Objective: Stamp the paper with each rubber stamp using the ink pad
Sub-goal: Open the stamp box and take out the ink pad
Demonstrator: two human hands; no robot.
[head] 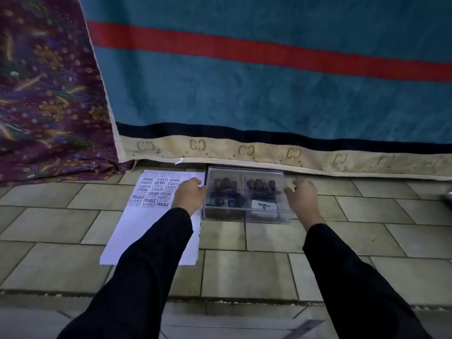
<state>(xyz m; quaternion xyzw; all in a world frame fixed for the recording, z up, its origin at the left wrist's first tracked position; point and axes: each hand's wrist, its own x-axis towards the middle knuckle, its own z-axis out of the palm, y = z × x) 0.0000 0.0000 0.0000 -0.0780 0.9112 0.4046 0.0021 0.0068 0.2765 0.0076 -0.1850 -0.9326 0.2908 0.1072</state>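
Progress: paper [156,223] already carries plenty of prints across its far part, AIR MAIL, SAMPLE, AMENDED, FRAGILE, some faint/blurred. Near half is blank. So a good share looks done, but can't tell whether every stamp has had its turn.

Stamps: all seem packed away inside the clear plastic box [247,195]. Dark-handled rubber stamps [226,189] fill the left compartment and the back of the right one. None out on the floor or on the sheet.

Ink pad: white case w/ "Artline" label, the ink pad [264,206], sits in the right front compartment of the box. Looks closed, not 100% sure through the plastic.

Box lid: seems on; glare makes it hard to say if it's seated or lifted a touch.

Left hand [189,195]: on the box's left side, fingers curled against the wall/lid edge, wrist over the paper's right edge. Touching the box; looks like a light grip, no stamp in it.

Right hand [302,198]: at the box's right side, fingers spread and bent toward the corner. Motion-blurred, so can't tell if it's touching or just beside.

Layout: box lies on the tiled floor [244,272], just right of the paper, between both hands, close to the hem of the blue blanket [269,94].

Left to do (my guess): either the box gets opened for another round, or they're packing up.
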